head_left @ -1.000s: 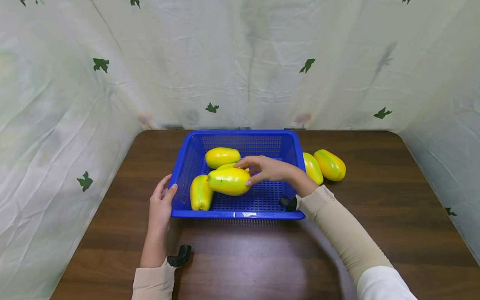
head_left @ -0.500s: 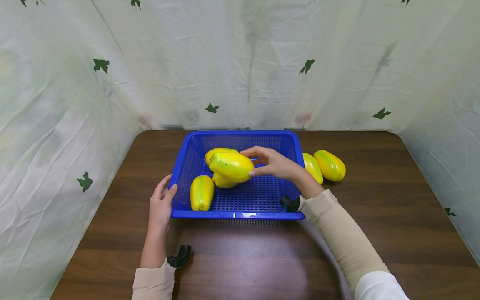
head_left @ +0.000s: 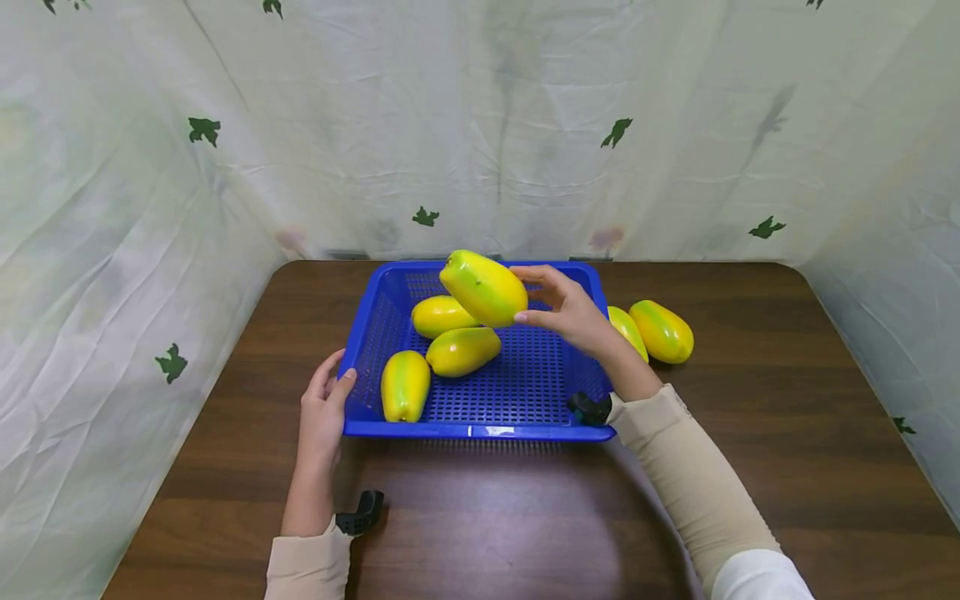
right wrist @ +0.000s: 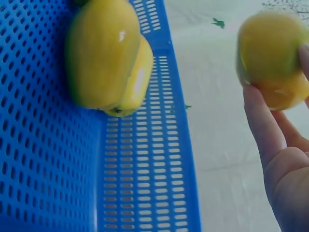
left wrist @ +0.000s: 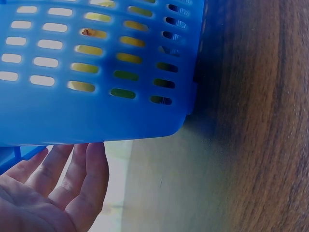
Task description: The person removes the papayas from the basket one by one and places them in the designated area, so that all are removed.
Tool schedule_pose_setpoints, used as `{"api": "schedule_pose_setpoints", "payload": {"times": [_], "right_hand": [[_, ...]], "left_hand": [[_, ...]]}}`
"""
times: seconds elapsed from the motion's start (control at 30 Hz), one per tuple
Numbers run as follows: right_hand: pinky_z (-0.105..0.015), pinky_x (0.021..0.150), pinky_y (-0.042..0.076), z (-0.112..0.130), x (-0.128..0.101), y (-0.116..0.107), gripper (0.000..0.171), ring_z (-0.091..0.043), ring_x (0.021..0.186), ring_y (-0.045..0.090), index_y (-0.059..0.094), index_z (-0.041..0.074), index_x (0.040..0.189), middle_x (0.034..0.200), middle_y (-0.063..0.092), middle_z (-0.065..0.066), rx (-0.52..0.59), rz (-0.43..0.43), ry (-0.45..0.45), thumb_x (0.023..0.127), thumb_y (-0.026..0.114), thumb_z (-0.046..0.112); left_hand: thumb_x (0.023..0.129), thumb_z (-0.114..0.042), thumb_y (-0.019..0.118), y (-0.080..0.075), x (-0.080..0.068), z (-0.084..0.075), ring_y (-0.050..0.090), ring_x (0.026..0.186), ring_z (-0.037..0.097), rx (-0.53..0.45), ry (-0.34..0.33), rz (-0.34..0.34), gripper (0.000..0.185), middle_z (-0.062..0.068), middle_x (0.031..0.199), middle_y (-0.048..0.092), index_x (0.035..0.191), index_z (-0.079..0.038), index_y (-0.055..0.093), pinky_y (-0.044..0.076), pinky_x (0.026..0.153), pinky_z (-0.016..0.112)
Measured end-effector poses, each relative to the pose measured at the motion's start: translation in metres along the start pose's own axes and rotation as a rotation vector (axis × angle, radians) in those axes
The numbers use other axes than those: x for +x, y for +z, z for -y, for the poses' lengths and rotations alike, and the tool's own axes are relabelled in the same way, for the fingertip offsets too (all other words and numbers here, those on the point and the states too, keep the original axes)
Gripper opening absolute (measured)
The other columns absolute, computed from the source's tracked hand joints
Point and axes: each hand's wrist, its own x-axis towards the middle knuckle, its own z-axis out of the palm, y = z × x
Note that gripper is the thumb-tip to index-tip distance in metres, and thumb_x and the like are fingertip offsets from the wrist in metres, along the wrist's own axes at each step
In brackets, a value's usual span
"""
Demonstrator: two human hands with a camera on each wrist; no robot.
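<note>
My right hand (head_left: pixel 558 310) grips a yellow-green papaya (head_left: pixel 483 287) by one end and holds it in the air above the far part of a blue plastic basket (head_left: pixel 480 430). In the right wrist view the held papaya (right wrist: pixel 273 60) sits against my fingers (right wrist: pixel 263 126). Three more papayas lie in the basket: one at the back (head_left: pixel 438 316), one in the middle (head_left: pixel 462 350) and one at the front left (head_left: pixel 404 384). My left hand (head_left: pixel 322 408) rests with straight fingers against the basket's left front corner (left wrist: pixel 183 111).
Two more papayas (head_left: pixel 662 330) lie on the dark wooden table (head_left: pixel 750 433) just right of the basket. A pale cloth with green leaf prints (head_left: pixel 480 125) walls in the table at the back and both sides.
My right hand has lifted the papaya from low in the basket up and towards the far rim. A papaya it covered now shows in the middle. The left hand has stayed put.
</note>
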Motion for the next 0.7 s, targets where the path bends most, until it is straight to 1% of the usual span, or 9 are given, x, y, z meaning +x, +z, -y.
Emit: {"api": "schedule_pose_setpoints", "payload": {"times": [0.1, 0.2, 0.3, 0.47, 0.7], "right_hand": [[-0.037, 0.082, 0.046, -0.007, 0.000, -0.007, 0.053, -0.033, 0.111, 0.046, 0.040, 0.000, 0.130, 0.131, 0.041, -0.015, 0.022, -0.038, -0.019, 0.081, 0.061, -0.005], [-0.035, 0.078, 0.048, -0.010, 0.000, -0.013, 0.055, -0.030, 0.110, 0.048, 0.041, 0.004, 0.131, 0.131, 0.041, -0.012, 0.006, -0.077, -0.040, 0.081, 0.063, 0.000], [-0.034, 0.078, 0.048, -0.009, -0.003, -0.019, 0.055, -0.028, 0.109, 0.049, 0.042, 0.007, 0.131, 0.131, 0.042, -0.010, -0.009, -0.128, -0.044, 0.081, 0.065, 0.004], [-0.031, 0.081, 0.046, -0.004, -0.009, -0.028, 0.054, -0.028, 0.110, 0.047, 0.044, 0.008, 0.131, 0.132, 0.042, -0.008, -0.010, -0.196, -0.067, 0.081, 0.065, 0.004], [-0.031, 0.087, 0.042, -0.001, -0.018, -0.040, 0.053, -0.026, 0.110, 0.046, 0.045, 0.008, 0.130, 0.131, 0.043, -0.008, -0.041, -0.268, -0.120, 0.081, 0.063, -0.002]], "left_hand": [[0.093, -0.035, 0.046, 0.000, 0.000, 0.001, 0.055, 0.086, 0.019, -0.009, 0.004, 0.001, 0.044, 0.013, 0.112, 0.051, 0.135, -0.022, 0.040, 0.049, 0.068, 0.021], [0.093, -0.033, 0.046, 0.000, 0.000, 0.001, 0.055, 0.085, 0.019, -0.014, 0.008, -0.002, 0.044, 0.013, 0.111, 0.051, 0.135, -0.021, 0.040, 0.049, 0.068, 0.021], [0.094, -0.033, 0.046, -0.001, 0.000, 0.002, 0.055, 0.085, 0.018, -0.010, 0.010, -0.005, 0.043, 0.013, 0.111, 0.051, 0.135, -0.021, 0.040, 0.049, 0.068, 0.021], [0.093, -0.033, 0.046, 0.000, 0.001, 0.003, 0.054, 0.085, 0.018, -0.009, 0.010, -0.005, 0.044, 0.012, 0.111, 0.051, 0.135, -0.021, 0.040, 0.048, 0.068, 0.021], [0.093, -0.032, 0.047, 0.000, 0.001, 0.003, 0.055, 0.084, 0.018, -0.019, 0.012, -0.009, 0.043, 0.012, 0.109, 0.051, 0.134, -0.021, 0.041, 0.048, 0.067, 0.021]]}}
